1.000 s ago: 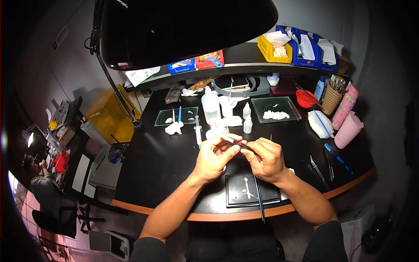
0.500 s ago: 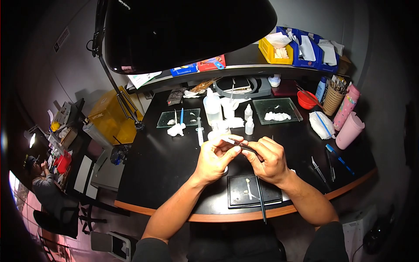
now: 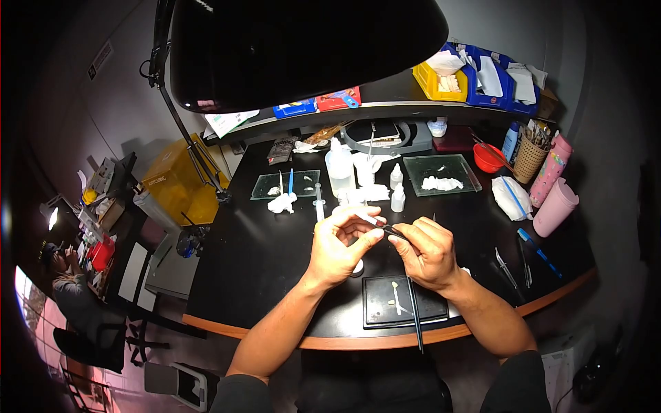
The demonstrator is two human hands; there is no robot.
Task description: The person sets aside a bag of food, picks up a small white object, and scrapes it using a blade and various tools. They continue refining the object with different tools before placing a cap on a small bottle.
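Above the middle of the desk, my left hand (image 3: pixel 336 246) pinches a small whitish piece (image 3: pixel 370 219) between thumb and fingers. My right hand (image 3: pixel 428 253) grips a slim dark tool (image 3: pixel 391 230), its tip right at the piece; a reddish spot shows there. Below my hands lies a black square tile (image 3: pixel 376 313) with a thin pale branched strip and yellowish dabs (image 3: pixel 395 297) on it. A long dark-handled stick (image 3: pixel 415 316) runs from under my right hand across the tile, past the desk's front edge. A small round lid-like thing (image 3: pixel 357 268) sits beside my left hand.
Behind my hands stand a squeeze bottle (image 3: pixel 339 168), small dropper bottles (image 3: pixel 397 199) and a syringe (image 3: pixel 319 203). Glass plates (image 3: pixel 423 165) flank them. Tweezers (image 3: pixel 506 267), a blue pen-like tool (image 3: pixel 539 252) and pink tumblers (image 3: pixel 555 208) are rightward. A lamp hood (image 3: pixel 303 55) hangs overhead.
My two hands have drawn slightly apart, showing more of the dark tool and the reddish spot by the piece. The whole view has shifted a little.
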